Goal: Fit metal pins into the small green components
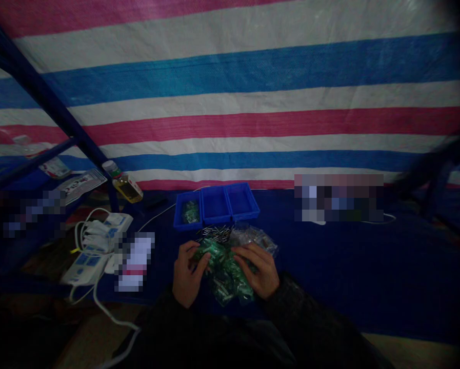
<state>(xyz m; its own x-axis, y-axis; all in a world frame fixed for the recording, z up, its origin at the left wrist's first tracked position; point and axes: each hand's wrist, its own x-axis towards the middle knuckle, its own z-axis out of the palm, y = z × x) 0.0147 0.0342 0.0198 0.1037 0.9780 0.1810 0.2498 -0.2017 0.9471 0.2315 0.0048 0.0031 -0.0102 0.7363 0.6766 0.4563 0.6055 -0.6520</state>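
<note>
Head view: green plastic bags (224, 279) lie under curled fingers (201, 259) of left hand (187, 274) and right hand (258, 269).

**Fig. 1.** Two hands: your left hand (189, 274) and your right hand (257, 269), resting on green plastic bags (225, 279), too overlapped to count. Just beyond your grip: three blue trays (216, 205), with one small green bag (190, 211) in the leftmost; one clear bag (257, 240); many small dark pins (214, 233), uncounted. Left of your grip: two white power strips (84, 269); one bottle (126, 186).
</note>
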